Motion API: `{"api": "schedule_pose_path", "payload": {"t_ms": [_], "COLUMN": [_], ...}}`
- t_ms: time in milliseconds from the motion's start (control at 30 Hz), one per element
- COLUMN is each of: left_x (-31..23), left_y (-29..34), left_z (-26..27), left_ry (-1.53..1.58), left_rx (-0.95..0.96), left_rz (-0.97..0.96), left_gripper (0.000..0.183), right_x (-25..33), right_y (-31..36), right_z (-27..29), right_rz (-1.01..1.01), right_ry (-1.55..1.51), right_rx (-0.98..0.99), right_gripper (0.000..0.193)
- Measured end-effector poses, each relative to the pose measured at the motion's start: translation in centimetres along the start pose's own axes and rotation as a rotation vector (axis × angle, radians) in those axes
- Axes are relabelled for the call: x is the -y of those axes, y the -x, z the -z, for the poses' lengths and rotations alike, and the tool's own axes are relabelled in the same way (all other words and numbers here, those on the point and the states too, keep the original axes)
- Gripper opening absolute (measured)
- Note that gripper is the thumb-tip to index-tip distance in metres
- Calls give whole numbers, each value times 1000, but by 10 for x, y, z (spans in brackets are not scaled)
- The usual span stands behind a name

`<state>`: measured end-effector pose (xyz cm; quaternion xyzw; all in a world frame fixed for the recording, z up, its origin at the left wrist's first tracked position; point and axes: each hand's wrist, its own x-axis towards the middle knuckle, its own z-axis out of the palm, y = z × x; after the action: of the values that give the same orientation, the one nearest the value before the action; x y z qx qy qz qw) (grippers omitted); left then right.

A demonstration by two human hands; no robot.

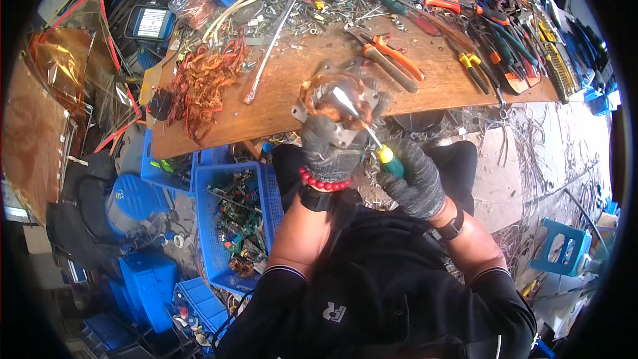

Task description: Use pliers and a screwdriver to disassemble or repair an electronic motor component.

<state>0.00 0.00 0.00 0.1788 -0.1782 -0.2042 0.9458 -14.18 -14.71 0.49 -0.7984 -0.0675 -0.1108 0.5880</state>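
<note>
My left hand (324,149), in a grey glove with a red bead bracelet at the wrist, is closed around a motor stator (347,135) with a metal frame and copper windings. Motion blurs part of the stator, which is held up at the table's near edge. In my gloved right hand (423,185) is a screwdriver (392,161) with a green and yellow handle. Its shaft points up and left, and the tip end lies over the copper windings. Whether the tip touches them I cannot tell.
On the wooden table (279,103) lie a tangle of copper wire (209,86), orange-handled pliers (397,58) and several tools at right. Loose metal bits cover its far side. A blue crate (203,226) of circuit-board scrap stands below at left, a teal stool (563,247) at right.
</note>
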Motion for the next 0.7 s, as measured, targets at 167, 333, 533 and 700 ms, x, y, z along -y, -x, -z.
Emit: {"api": "schedule_pose_path", "payload": {"t_ms": [167, 333, 533, 700], "left_x": [-32, -50, -66, -69], "left_y": [10, 10, -4, -8], "left_z": [0, -1, 17, 24], "left_ry": [-290, -875, -927, -1025], "left_rx": [98, 280, 248, 315], "left_rz": [111, 45, 391, 448], "left_gripper": [63, 46, 49, 52], "right_x": [33, 53, 70, 83], "right_y": [6, 6, 0, -8], "right_z": [21, 38, 59, 71], "right_rz": [-115, -184, -131, -222], "right_ry": [67, 32, 185, 294], "right_rx": [81, 183, 314, 360], "right_gripper": [54, 43, 43, 37]}}
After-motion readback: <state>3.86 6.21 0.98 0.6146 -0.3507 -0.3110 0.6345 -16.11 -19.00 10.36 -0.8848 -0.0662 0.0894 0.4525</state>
